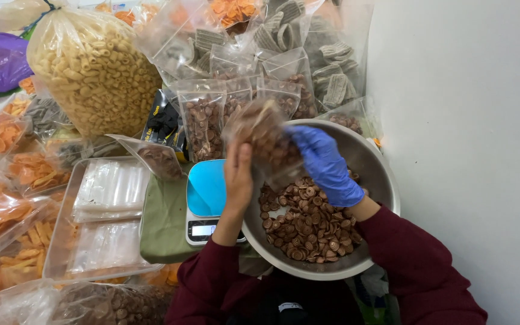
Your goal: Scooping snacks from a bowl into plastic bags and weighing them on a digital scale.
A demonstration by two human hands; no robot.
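Biggest thing in view, upper left of the frame — a bulging clear sack of pale tube-shaped snacks [94, 69], towering over the worktop. Next down in size, the steel bowl [375, 165] at centre right, its floor covered in brown ridged snack discs [308, 222]. Left of centre lies a clear tray [61, 241] stacked with empty plastic pouches. Between tray and bowl sits a small digital scale [206, 201] with a blue top, just beside the bowl's rim. Behind it stand filled pouches of brown discs [203, 123] in a row.

Now the hands — both up over the bowl, sharing one small clear bag [260, 135] partly filled with discs. The bare left hand [238, 177] has its fingers closed on the bag's lower edge. The right hand [326, 162], in a blue glove, wraps its fingers round the bag's right side.
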